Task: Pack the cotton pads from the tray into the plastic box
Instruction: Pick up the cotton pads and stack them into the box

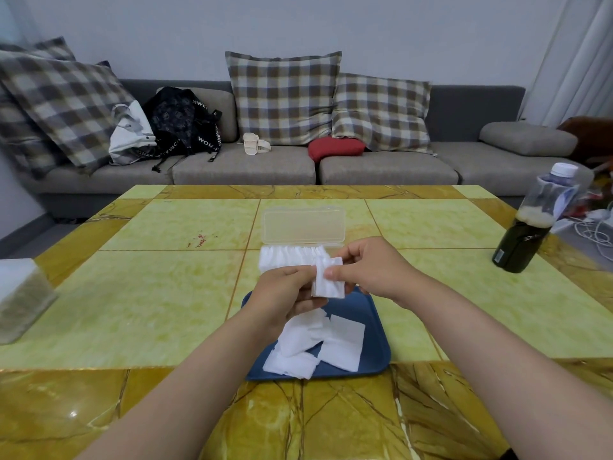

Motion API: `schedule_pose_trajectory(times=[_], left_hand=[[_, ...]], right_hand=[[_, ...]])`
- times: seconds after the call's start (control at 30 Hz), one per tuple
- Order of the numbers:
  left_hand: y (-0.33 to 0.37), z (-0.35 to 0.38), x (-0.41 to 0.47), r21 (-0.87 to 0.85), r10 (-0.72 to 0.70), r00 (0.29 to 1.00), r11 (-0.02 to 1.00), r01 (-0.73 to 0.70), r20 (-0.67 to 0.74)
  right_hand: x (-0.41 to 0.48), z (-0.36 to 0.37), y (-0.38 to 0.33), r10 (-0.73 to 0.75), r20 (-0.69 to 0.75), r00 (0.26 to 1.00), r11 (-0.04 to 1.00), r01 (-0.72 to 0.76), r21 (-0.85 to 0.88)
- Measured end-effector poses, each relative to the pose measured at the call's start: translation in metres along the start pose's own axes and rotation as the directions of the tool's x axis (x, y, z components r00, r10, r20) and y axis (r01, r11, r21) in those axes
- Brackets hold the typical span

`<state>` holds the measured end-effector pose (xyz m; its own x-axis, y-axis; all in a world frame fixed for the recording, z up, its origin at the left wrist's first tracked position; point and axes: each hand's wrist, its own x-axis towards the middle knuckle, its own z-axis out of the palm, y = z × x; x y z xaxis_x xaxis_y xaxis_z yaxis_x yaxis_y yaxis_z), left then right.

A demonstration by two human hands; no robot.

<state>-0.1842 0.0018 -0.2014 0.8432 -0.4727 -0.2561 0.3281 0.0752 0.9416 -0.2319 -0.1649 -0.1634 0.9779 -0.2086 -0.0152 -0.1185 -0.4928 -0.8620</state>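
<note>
Box (303, 234) w/ pads (292, 257), lid open

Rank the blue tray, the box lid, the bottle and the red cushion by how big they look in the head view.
Largest to smallest:
1. blue tray, nearest the camera and partly covered
2. bottle and box lid, too close to rank
3. red cushion, far off on the sofa, so really bigger than it looks

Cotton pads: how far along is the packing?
Roughly midway. Done: a row of pads stands on edge in the open plastic box, appearing to fill its width. In hand: both the left hand and right hand hold a small stack above the tray. Left: several loose pads still lie in the blue tray.
</note>
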Motion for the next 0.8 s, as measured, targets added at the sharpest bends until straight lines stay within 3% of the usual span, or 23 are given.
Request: schedule_pose_trajectory(times=[0.17,0.3,0.4,0.53,0.8], left_hand=[[0.001,0.000,-0.001,0.010,0.017,1.000,1.000,-0.017,0.009],[0.001,-0.005,0.004,0.080,0.035,0.996,0.996,-0.028,-0.077],[0.001,-0.015,0.011,0.062,0.030,0.980,0.998,-0.018,-0.195],[0.000,-0.022,0.013,0.058,0.032,0.968,0.998,-0.018,-0.248],[-0.001,-0.015,0.009,0.047,0.022,0.986,0.999,-0.015,-0.165]], right_hand=[[0.004,0.005,0.003,-0.032,-0.060,0.998,0.994,0.026,-0.103],[0.008,0.006,0.010,0.000,-0.118,0.993,0.992,-0.014,-0.123],[0.009,0.006,0.023,0.067,0.001,0.998,0.951,-0.063,-0.302],[0.002,0.015,0.032,0.237,0.252,0.938,0.773,-0.025,-0.634],[0.004,0.020,0.029,0.309,0.266,0.913,0.735,-0.052,-0.676]])
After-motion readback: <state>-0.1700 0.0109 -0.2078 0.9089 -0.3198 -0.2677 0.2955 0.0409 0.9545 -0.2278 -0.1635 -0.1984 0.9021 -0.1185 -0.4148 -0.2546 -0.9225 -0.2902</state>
